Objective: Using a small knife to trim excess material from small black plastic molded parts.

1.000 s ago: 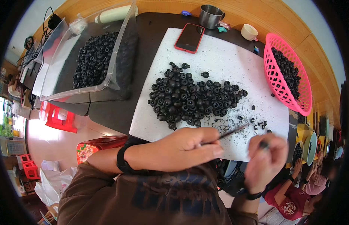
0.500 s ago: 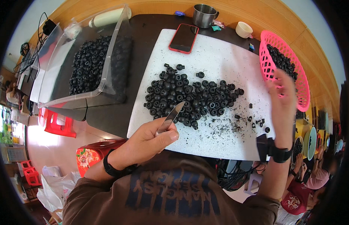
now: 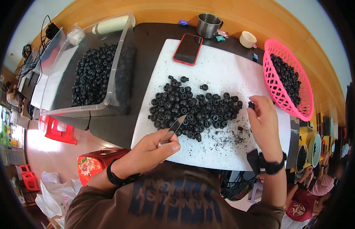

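Note:
In my left hand (image 3: 152, 150) is a small knife (image 3: 177, 124), its blade pointing up and away over the near edge of a pile of small black round hollow parts (image 3: 192, 108). The fingers are wrapped round its handle. At the right end of the pile, my right hand (image 3: 266, 124) has thumb and forefinger about a single black round part (image 3: 251, 105). The pile lies on a white foam board (image 3: 223, 68), where black crumbs and trimmed bits are scattered on the near right side.
A clear plastic bin (image 3: 105, 101) of similar black parts stands left. A pink basket (image 3: 270, 76) with more sits right. Along the back are a red-edged phone (image 3: 187, 49), metal mug (image 3: 208, 26) and cream cup (image 3: 247, 39). Other people sit at far right.
My right hand has come from beside the pink basket to the pile's right end and taken a black part. My left hand still holds the knife. The view has shifted slightly.

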Tool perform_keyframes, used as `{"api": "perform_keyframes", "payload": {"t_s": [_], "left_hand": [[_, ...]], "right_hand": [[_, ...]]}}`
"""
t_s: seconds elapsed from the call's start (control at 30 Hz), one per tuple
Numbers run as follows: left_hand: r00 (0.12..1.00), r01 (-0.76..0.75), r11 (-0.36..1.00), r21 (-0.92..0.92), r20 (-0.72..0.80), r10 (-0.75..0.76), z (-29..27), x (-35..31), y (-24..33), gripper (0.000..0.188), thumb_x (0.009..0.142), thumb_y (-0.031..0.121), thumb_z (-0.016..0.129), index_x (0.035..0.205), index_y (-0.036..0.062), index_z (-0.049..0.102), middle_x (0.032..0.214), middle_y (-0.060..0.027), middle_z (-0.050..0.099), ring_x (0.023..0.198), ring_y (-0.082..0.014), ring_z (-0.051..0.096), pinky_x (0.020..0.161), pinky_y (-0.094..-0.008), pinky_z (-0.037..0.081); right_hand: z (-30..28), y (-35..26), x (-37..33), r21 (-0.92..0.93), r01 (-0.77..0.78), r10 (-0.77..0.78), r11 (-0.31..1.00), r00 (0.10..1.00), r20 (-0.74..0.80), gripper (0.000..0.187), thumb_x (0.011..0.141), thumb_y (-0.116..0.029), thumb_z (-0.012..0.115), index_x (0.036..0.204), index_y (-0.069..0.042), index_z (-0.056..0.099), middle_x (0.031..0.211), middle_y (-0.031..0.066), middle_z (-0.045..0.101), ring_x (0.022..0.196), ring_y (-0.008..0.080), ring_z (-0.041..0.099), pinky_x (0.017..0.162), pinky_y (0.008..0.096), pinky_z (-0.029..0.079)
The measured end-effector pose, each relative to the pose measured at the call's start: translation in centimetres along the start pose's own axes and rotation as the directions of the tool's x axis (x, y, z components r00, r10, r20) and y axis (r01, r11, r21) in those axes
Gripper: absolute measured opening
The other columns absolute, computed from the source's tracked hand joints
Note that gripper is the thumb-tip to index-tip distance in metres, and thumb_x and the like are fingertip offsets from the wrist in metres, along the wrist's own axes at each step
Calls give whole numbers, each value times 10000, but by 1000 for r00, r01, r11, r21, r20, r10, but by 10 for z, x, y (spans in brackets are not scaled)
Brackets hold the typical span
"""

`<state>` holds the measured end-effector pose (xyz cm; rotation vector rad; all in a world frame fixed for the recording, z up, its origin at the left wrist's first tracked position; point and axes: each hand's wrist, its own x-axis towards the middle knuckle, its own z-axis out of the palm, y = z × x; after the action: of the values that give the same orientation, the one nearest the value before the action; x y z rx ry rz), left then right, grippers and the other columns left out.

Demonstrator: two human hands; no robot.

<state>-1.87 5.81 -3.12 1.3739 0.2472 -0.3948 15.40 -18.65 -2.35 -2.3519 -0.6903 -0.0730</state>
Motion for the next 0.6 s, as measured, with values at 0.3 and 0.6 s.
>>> {"api": "perform_keyframes", "payload": {"t_s": [0.3,0.6], "left_hand": [[968,-212,965,154,169,185,25,19,5,210,920,237,531,903,29,506,765,12,463,706,-48,389,614,-225,358],[934,-223,958,182,320,157,39,21,16,226,937,232,484,895,11,474,755,-39,484,703,-80,429,617,-253,380]], "right_hand": [[14,-68,-83,911,-336,209,240,934,290,285,749,70,673,1008,0,578,940,37,562,832,87,516,750,223,420],[35,-65,-94,967,-229,67,109,973,222,281,763,82,661,1011,3,554,918,67,587,844,111,550,769,236,441]]}}
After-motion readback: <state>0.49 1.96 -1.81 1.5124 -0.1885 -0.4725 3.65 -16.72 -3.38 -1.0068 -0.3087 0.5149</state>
